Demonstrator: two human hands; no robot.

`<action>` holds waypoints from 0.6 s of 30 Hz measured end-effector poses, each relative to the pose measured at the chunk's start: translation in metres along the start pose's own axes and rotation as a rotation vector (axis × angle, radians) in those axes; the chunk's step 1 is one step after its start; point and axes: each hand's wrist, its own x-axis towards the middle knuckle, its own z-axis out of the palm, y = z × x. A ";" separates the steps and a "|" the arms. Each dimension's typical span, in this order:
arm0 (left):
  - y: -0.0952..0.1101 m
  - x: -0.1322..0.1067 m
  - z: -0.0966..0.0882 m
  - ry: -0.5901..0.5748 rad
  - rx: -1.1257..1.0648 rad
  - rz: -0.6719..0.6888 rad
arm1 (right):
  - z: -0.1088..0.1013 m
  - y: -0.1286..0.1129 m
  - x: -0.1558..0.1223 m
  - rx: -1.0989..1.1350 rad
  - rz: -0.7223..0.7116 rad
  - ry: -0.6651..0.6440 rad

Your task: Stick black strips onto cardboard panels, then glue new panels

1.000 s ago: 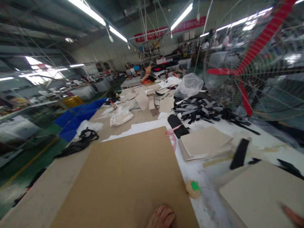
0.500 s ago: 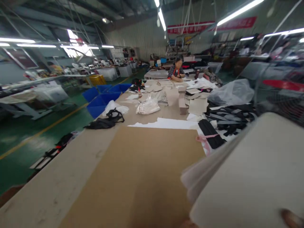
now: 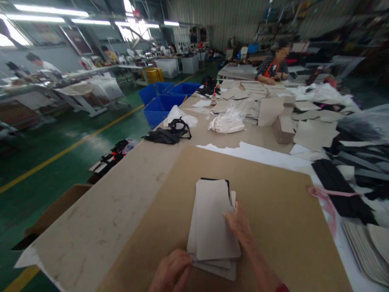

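Note:
A small, uneven stack of beige panels with rounded corners (image 3: 214,221) lies on the brown board (image 3: 146,227) in front of me. A black edge (image 3: 228,186) peeks out beneath its far end. My right hand (image 3: 238,221) grips the stack's right side, thumb on top and fingers around the edge. At the near left corner, my left hand (image 3: 174,267) has its fingers pinched together on the edge of the panels. How many sheets it holds is hidden.
Another pile of panels (image 3: 364,253) stands at the right edge. Black strips (image 3: 343,190) with a pink tie lie nearby. Farther back are a clear plastic bag (image 3: 227,119), black straps (image 3: 170,132), a red-capped bottle (image 3: 214,98) and blue bins (image 3: 164,109). A co-worker (image 3: 273,67) sits across.
The panels, earlier held up large at the right, now lie in a stack on the board. Both hands have come into clear view on it. My view has turned left and down.

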 end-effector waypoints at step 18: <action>-0.050 0.096 0.002 0.036 0.679 0.033 | 0.000 0.030 -0.017 -0.021 -0.302 0.224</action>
